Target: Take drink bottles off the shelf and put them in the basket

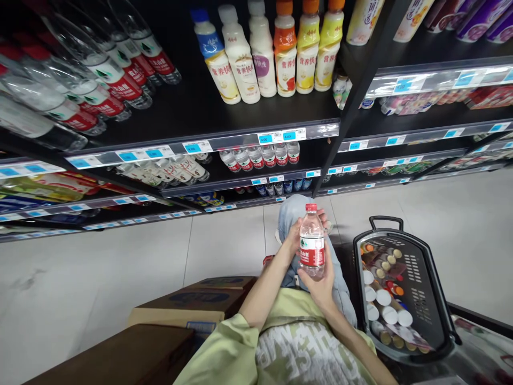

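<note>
A small clear water bottle (pixel 311 243) with a red cap and a red, white and green label is upright in front of my knees. My left hand (pixel 295 237) is closed around its left side, with part of the fingers hidden behind it. Gripping the lower right side is my right hand (pixel 324 277), its thumb across the bottle near the base. Similar small bottles (pixel 256 156) with red labels stand in a row on the shelf ahead.
A black shopping basket (pixel 435 267) holding cans and bottles stands on the floor at my right. Cardboard boxes (pixel 180 307) are stacked at my left. Ahead, a dark shelf unit (pixel 160 123) carries milk drink bottles (pixel 245 59) and large water bottles (pixel 108 80).
</note>
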A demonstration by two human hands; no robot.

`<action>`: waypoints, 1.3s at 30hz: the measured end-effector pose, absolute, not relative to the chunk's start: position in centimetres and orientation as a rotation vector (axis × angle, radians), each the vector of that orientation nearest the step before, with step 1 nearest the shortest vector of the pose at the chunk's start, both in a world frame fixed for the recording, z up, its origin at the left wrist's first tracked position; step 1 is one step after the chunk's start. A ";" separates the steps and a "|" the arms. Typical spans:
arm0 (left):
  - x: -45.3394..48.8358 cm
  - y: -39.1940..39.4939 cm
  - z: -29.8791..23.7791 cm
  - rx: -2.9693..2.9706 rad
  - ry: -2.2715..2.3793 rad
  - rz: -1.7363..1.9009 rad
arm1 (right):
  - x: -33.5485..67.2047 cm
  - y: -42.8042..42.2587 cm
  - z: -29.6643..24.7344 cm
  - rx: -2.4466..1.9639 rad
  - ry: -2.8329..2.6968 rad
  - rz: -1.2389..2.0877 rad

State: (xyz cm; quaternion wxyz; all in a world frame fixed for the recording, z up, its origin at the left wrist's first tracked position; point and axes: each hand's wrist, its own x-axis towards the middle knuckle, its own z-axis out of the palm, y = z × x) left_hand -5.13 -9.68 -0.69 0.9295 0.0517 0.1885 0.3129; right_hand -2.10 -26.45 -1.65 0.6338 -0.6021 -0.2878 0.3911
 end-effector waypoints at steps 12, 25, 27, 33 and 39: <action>-4.8 -9.1 0.8 0.042 0.390 0.736 | -2.4 -25.7 -1.2 -1.413 -0.651 0.821; -4.9 -9.3 0.7 0.037 0.419 0.755 | -2.4 -25.3 -0.2 -1.428 -0.663 0.821; -4.9 -9.3 0.7 0.028 0.396 0.757 | -2.4 -25.3 0.0 -1.425 -0.659 0.833; -4.9 -9.4 0.5 -0.012 0.343 0.765 | -2.4 -25.3 0.0 -1.427 -0.651 0.858; -5.1 -9.8 -0.1 -0.009 0.381 0.788 | -2.4 -25.5 0.1 -1.370 -0.584 0.943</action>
